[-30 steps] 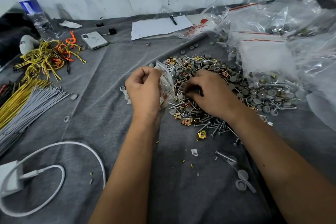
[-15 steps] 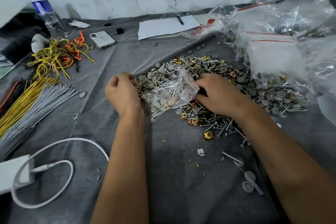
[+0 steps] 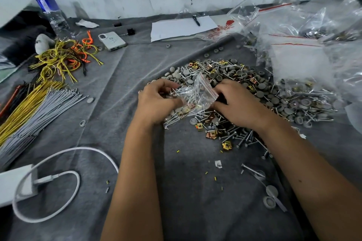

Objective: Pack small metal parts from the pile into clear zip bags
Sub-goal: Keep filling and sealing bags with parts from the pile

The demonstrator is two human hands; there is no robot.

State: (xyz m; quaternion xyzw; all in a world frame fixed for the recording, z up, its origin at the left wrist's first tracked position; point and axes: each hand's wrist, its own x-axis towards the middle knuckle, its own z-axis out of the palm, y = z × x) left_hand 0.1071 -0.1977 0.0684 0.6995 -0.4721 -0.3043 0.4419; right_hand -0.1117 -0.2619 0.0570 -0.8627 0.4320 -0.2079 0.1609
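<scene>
Both hands, left [image 3: 156, 101] and right [image 3: 235, 101], pinch the filled zip bag [image 3: 197, 94] above the pile [image 3: 254, 92]

We count two hands [image 3: 156, 101], one phone [image 3: 112, 41], one water bottle [image 3: 51, 13], one pen [image 3: 195, 20] and one charger [image 3: 15, 186].

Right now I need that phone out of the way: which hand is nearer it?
Left. The left hand lies below and right of the phone; the right hand is farther right.
</scene>
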